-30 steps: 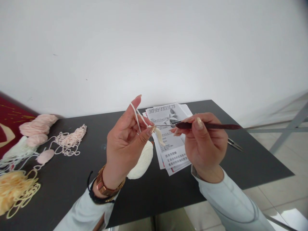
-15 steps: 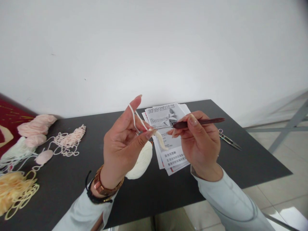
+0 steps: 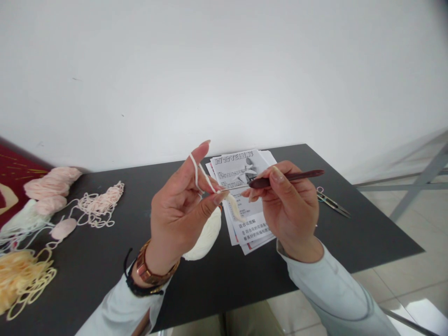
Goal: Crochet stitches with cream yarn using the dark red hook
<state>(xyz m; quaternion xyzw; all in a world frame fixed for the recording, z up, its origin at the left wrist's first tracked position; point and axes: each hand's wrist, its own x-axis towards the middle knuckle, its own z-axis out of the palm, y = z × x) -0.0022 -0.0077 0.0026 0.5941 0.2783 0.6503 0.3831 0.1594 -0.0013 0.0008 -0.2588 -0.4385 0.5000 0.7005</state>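
My left hand (image 3: 177,212) is raised above the black table (image 3: 217,275), thumb and finger pinching a small cream crochet piece (image 3: 234,206). White yarn (image 3: 196,170) loops over its raised index finger. My right hand (image 3: 289,207) grips a dark crochet hook (image 3: 287,178), whose thin metal tip points left toward the pinched piece. A cream yarn ball (image 3: 207,235) lies on the table behind my left hand, partly hidden by it.
Printed instruction sheets (image 3: 245,205) lie at the table's middle. Small scissors (image 3: 332,202) rest at the right. Pink yarn balls (image 3: 49,186), a loose pink tangle (image 3: 101,205) and yellow yarn (image 3: 21,280) sit at the left. A white wall stands behind.
My right hand has drawn the hook leftward and slightly up, closer to the pinched piece. My left hand has stayed almost still.
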